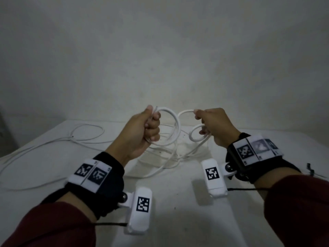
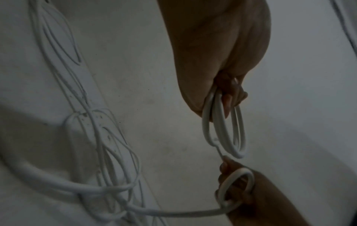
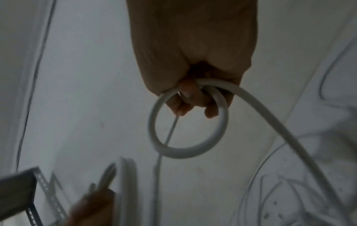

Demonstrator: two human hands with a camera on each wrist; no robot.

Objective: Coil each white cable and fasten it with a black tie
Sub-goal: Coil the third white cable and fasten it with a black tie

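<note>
Above white table (image 1: 178, 211), left hand (image 1: 140, 132) grips cable coil (image 1: 170, 125); right hand (image 1: 216, 125) fingers pinch its loop.

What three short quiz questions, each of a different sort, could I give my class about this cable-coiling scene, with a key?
1. True or false: the left hand grips several finished loops of the white cable.
2. Multiple choice: the right hand holds
A. a black tie
B. a single smaller loop of the same cable
C. nothing
3. Fill in: the loose remainder of the cable trails down onto the white ____.

Key
1. True: the left wrist view shows the loops hanging from the closed fingers.
2. B: the right wrist view shows one loop round the fingers.
3. Table.
</note>
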